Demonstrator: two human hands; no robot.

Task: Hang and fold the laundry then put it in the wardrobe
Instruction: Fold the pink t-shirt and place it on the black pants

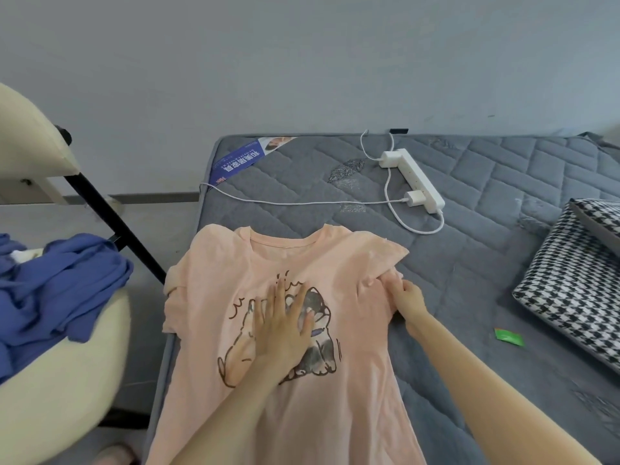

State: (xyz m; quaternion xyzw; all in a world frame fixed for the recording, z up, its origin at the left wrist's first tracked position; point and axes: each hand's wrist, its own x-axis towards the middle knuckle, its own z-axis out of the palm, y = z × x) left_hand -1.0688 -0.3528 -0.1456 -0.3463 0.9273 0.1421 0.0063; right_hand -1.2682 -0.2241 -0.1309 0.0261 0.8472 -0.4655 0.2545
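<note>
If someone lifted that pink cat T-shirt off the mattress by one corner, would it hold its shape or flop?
Probably flop: the pink T-shirt bunches into soft folds where the right hand pinches its sleeve. It looks thin and light, lying flat under the left hand. Pushed, it would likely wrinkle rather than slide on the quilted mattress.

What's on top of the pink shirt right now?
The left hand lies flat on the shirt, over its cartoon print; the right hand grips the sleeve. The print's middle is hidden under the left hand.
</note>
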